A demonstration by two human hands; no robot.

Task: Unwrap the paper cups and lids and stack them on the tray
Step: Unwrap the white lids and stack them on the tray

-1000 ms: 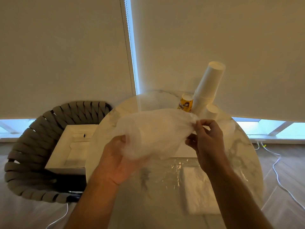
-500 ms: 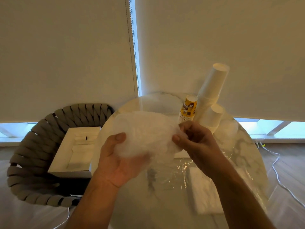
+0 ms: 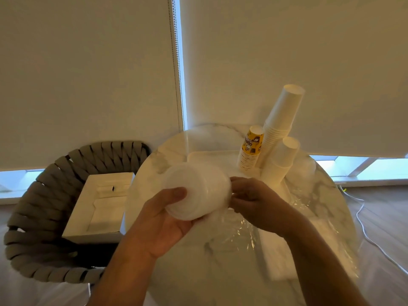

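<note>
My left hand (image 3: pixel 163 224) grips a stack of translucent white lids (image 3: pixel 194 191), held sideways above the round marble table (image 3: pixel 220 272). My right hand (image 3: pixel 256 202) pinches the stack's right end, where thin plastic wrap seems to cling. At the table's back a white tray (image 3: pixel 212 155) holds a tall leaning stack of white paper cups (image 3: pixel 280 122), a shorter white stack (image 3: pixel 280 160) and a yellow printed stack (image 3: pixel 251 149).
Crumpled clear plastic wrap (image 3: pixel 238 230) lies on the table under my hands, and more sits at the right (image 3: pixel 302 166). A woven grey chair (image 3: pixel 33 217) at the left carries an open white box (image 3: pixel 99 206). A white cable (image 3: pixel 366 228) runs over the floor at right.
The loose plastic bag that I held spread between both hands has been gathered in; the lid stack now shows as a compact cylinder. My right hand moved left to its end.
</note>
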